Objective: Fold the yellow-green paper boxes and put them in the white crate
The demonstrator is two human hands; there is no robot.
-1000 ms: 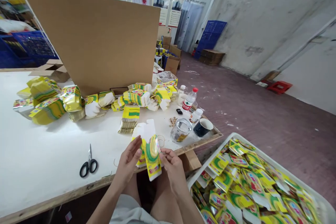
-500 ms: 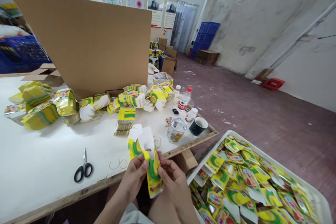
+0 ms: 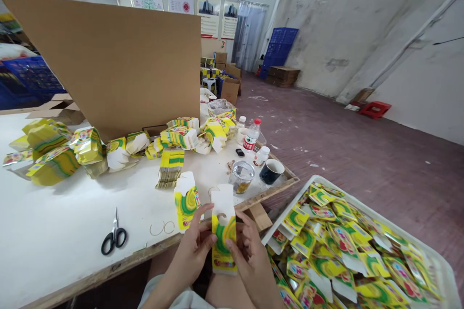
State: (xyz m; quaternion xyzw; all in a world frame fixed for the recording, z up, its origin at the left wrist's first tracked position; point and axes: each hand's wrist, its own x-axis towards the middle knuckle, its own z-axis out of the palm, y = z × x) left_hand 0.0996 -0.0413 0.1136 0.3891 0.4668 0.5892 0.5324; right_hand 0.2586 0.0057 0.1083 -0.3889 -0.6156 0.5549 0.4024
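My left hand (image 3: 192, 255) and my right hand (image 3: 253, 258) both grip a small yellow and green paper carton (image 3: 224, 240) held upright over my lap, its white flap pointing up. A second carton of the same print (image 3: 186, 201) stands just behind my left fingers, at the table's near edge; whether I hold it I cannot tell. Both hands are closed on the front carton's sides.
A white tray (image 3: 440, 263) full of the same cartons sits at my right. On the white table (image 3: 54, 231) lie black scissors (image 3: 113, 237), rubber bands (image 3: 163, 227), stacked flat cartons (image 3: 170, 166), a glass jar (image 3: 241, 177), a dark mug (image 3: 272, 171), a bottle (image 3: 251, 136). A large cardboard sheet (image 3: 119, 63) stands behind.
The two cartons have come apart: one is now upright between both hands, the other stands to its left. My hands have dropped lower and a little right.
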